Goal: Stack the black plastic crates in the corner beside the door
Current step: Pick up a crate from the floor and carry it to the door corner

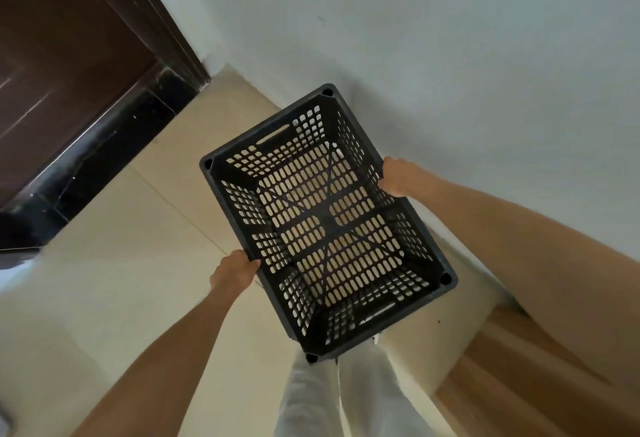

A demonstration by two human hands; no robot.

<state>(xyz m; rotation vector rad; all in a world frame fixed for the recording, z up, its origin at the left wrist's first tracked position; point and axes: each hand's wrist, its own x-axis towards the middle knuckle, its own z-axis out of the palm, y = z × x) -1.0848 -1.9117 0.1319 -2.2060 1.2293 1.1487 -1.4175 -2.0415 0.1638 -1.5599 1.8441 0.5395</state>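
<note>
One black plastic crate (325, 225) with perforated walls and floor fills the middle of the head view, open side up, empty. It is close to the white wall, near the corner by the dark door. My left hand (233, 272) grips the rim of its left long side. My right hand (398, 177) grips the rim of the opposite long side, against the wall. Whether the crate touches the floor I cannot tell. No other crate shows.
A dark brown door (62, 42) with a black threshold strip (104, 156) stands at the upper left. The white wall (450, 38) runs along the right. Beige floor tiles (121, 263) spread left of the crate. My legs in white trousers (346, 398) are below it.
</note>
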